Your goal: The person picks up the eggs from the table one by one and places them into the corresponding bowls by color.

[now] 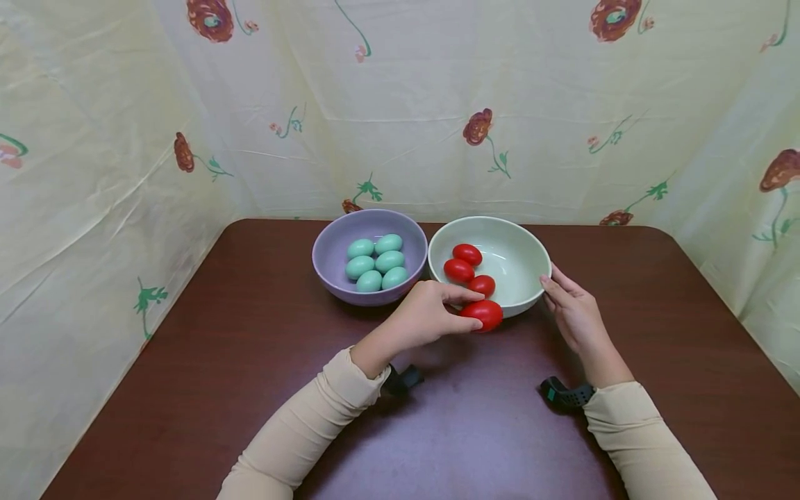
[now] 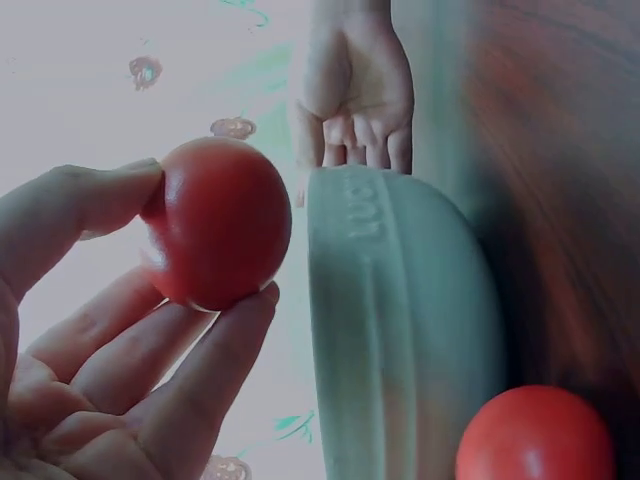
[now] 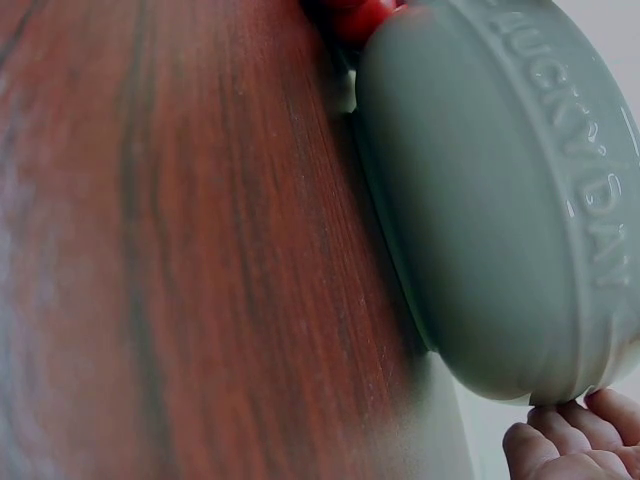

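Observation:
My left hand (image 1: 431, 312) pinches a red egg (image 1: 483, 316) between thumb and fingertips, just over the near rim of a pale green bowl (image 1: 521, 260). In the left wrist view this egg (image 2: 222, 225) hangs level with the rim. Inside the bowl lie three red eggs (image 1: 467, 254). My right hand (image 1: 578, 319) grips the bowl's right rim, thumb on the edge and fingers on the outer wall. Another red egg (image 2: 535, 440) shows beside the bowl's outer wall in the left wrist view; in the head view it cannot be made out.
Left of the pale green bowl stands a purple bowl (image 1: 325, 260) holding several mint-green eggs (image 1: 389, 261). Both bowls sit close together near the far edge of the dark brown table (image 1: 250, 333). A flowered curtain (image 1: 400, 125) hangs behind the table.

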The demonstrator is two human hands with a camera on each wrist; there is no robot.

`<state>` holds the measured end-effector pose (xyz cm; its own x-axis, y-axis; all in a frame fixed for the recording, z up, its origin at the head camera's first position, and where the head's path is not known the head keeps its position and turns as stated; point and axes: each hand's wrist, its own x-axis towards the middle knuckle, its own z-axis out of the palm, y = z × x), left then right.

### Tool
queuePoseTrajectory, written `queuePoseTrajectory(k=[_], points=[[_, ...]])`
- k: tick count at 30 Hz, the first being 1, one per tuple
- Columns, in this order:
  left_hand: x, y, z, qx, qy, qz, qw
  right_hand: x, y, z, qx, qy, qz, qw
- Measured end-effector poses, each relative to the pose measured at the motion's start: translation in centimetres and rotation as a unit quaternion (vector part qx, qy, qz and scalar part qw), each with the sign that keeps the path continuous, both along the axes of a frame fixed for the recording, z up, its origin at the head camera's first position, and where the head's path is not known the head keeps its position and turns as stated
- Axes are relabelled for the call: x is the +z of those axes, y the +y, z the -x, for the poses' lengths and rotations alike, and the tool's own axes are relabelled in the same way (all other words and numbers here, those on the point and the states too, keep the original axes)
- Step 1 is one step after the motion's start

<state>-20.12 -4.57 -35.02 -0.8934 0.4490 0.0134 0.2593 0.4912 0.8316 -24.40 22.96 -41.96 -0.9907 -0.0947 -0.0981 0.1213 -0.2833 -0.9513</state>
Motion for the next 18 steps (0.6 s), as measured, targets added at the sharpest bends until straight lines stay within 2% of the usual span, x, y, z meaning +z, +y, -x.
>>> queuePoseTrajectory(k=[7, 18], points=[[0.8, 0.0, 1.0, 0.017, -0.004, -0.016, 0.9997, 0.0, 0.0, 0.1, 0.001, -0.005, -0.006, 1.000], [1.3, 0.7, 3.2, 0.057, -0.022, -0.045, 0.9971, 0.0, 0.1, -0.1, 0.005, -0.007, -0.012, 1.000]])
